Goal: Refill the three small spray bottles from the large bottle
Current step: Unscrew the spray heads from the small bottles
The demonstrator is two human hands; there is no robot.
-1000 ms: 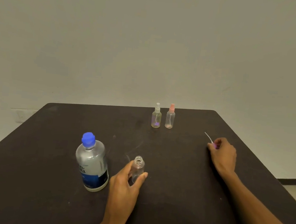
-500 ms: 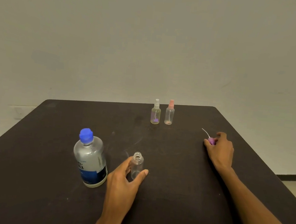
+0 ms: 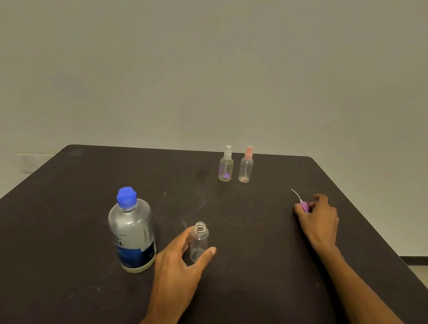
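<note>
Dark tabletop (image 3: pixel 248 282): small uncapped clear plastic bottle (image 3: pixel 199 241), near centre beside the blue-capped large water bottle (image 3: pixel 131 232), is cupped between left hand (image 3: pixel 179 265) thumb and fingers; purple spray-pump top (image 3: pixel 303 205) is pinched by right hand (image 3: pixel 319 220), far right.

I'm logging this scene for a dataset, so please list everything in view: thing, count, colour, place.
Large bottle: one, clear with blue cap and blue label, upright, near left of table.
Open spray bottle: one, clear, top off, upright, near centre.
White-top spray bottle: one, clear, far centre.
Pink-top spray bottle: one, clear, right beside the white-top one.
Spray top: one, purple with a thin white tube, right side of table.
Table: one, dark.
Wall: one, pale, behind the table.
Left hand: holds the open spray bottle between thumb and fingers.
Right hand: pinches the spray top at the table surface.
</note>
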